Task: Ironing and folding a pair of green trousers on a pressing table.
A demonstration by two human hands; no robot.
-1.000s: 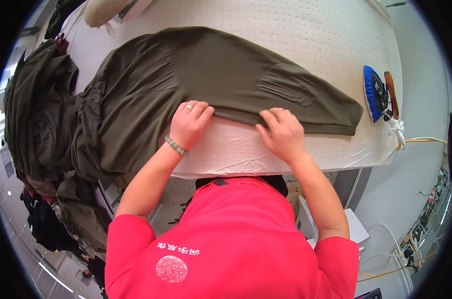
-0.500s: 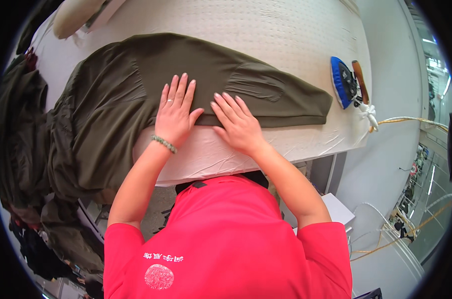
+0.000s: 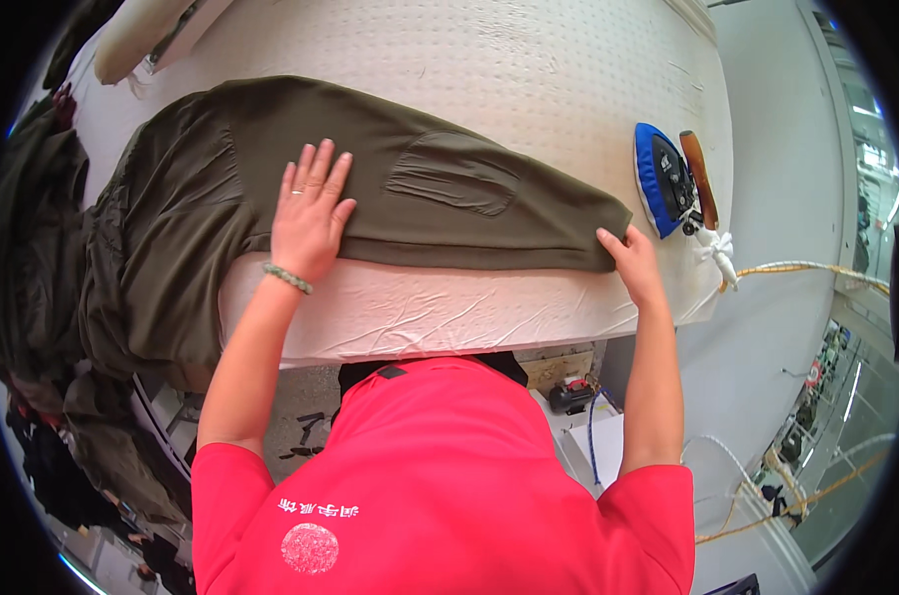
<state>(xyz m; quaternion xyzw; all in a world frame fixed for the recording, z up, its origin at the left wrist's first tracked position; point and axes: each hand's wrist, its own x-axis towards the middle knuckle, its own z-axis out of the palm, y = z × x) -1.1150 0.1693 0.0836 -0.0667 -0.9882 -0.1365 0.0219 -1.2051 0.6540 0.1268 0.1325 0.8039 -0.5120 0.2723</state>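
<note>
A dark olive garment (image 3: 301, 129) lies on a white padded ironing table (image 3: 529, 59), its sleeve stretched toward the right. An oval patch (image 3: 452, 176) of ribbed or gathered fabric sits midway along the sleeve. My left hand (image 3: 309, 223) rests flat on the upper sleeve, fingers extended. At the far right end, my right hand (image 3: 635, 266) pinches the cuff corner, thumb on top and the other fingers partly hidden. Beyond that hand stands an iron (image 3: 675, 183) with a blue cover and a brown handle.
A white cloth knot (image 3: 715, 256) and a hose (image 3: 816, 266) trail from the iron. Bunched dark garments (image 3: 38, 268) hang over the table's left side. A beige padded form (image 3: 137, 45) juts in at the far left. A grey wall (image 3: 772, 159) borders the right.
My right hand has moved right from the middle of the sleeve to its cuff and closed on it. My left hand has shifted slightly left, still flat. The sleeve has slid a little left.
</note>
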